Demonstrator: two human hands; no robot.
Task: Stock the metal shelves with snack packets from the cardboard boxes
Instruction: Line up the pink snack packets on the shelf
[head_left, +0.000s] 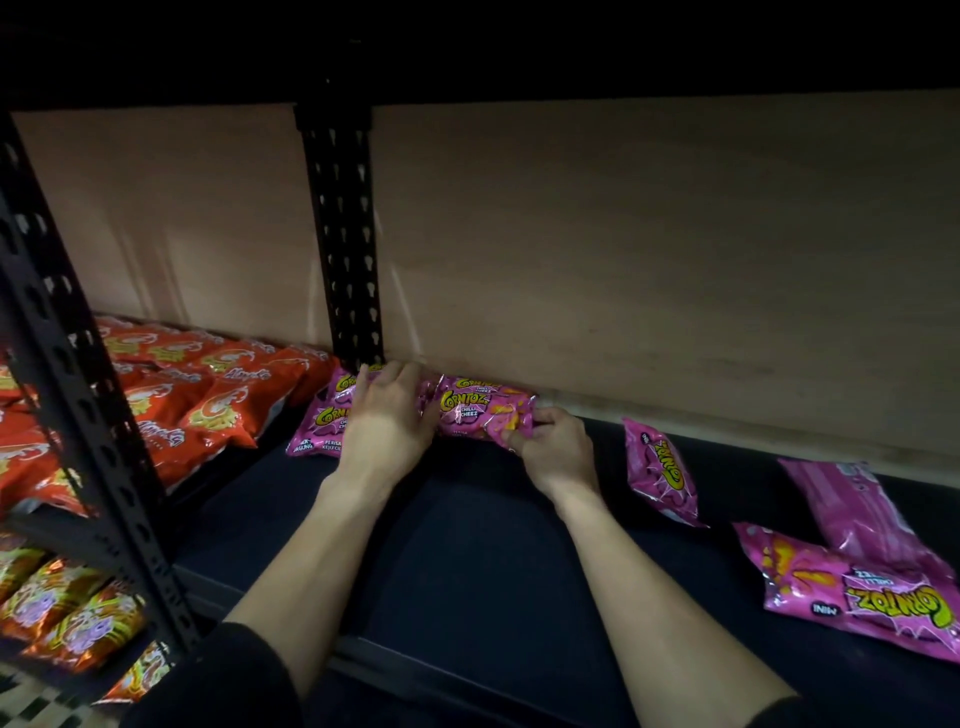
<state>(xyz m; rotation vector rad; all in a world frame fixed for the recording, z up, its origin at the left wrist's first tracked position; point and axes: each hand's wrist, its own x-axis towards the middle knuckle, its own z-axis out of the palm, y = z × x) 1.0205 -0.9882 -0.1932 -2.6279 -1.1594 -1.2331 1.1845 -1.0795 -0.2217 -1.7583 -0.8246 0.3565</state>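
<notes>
While orange packets (197, 410) lie left of the hands, the left hand (382, 421) rests spread-fingered on stacked pink packets (323, 418) at the back of the shelf (467, 545). The right hand (553, 447) pinches the end of a Corntoz packet (478, 410) — loose pink packets (660, 470) lie further right.

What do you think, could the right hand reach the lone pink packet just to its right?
Probably yes: only bare shelf separates the right hand from the lone packet, though it pinches another packet.

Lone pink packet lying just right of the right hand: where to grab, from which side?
Probably the pink packet across its narrow middle, coming from above and the front: it lies flat on the shelf, long axis running front to back, both long edges free.
</notes>
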